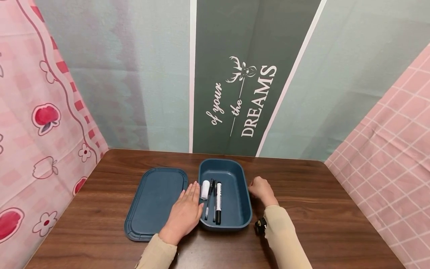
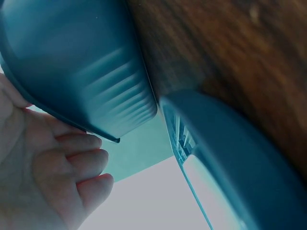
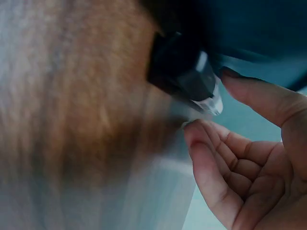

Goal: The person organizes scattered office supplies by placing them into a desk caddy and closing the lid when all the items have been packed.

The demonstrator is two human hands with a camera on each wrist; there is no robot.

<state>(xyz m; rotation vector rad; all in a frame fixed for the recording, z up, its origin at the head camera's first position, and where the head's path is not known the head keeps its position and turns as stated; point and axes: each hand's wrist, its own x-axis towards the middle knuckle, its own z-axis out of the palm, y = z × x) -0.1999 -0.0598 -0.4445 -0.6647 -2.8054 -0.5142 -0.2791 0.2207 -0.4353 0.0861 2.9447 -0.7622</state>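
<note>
A blue rectangular box [image 1: 246,213] stands on the table. Along its left side lie a short white tube [image 1: 205,190], two clear-barrelled pens [image 1: 214,203] with black caps and a white marker [image 1: 219,200] with black ends. My left hand [image 1: 185,207] rests against the box's left rim, fingers extended, over the edge of the flat blue lid [image 1: 154,203]. Just beyond the box's right wall, my right hand [image 1: 263,191] bends its fingers close to the table. In the right wrist view, its thumb and fingertips pinch a small black object [image 3: 192,76] with a clear end, hidden in the head view.
The brown wooden table [image 1: 315,216] extends to the right of the box. Behind it hangs a grey-green curtain [image 1: 161,93] with printed lettering, with pink patterned cloths [image 1: 386,149] at both sides. A small black device [image 1: 260,226] sits at my right wrist.
</note>
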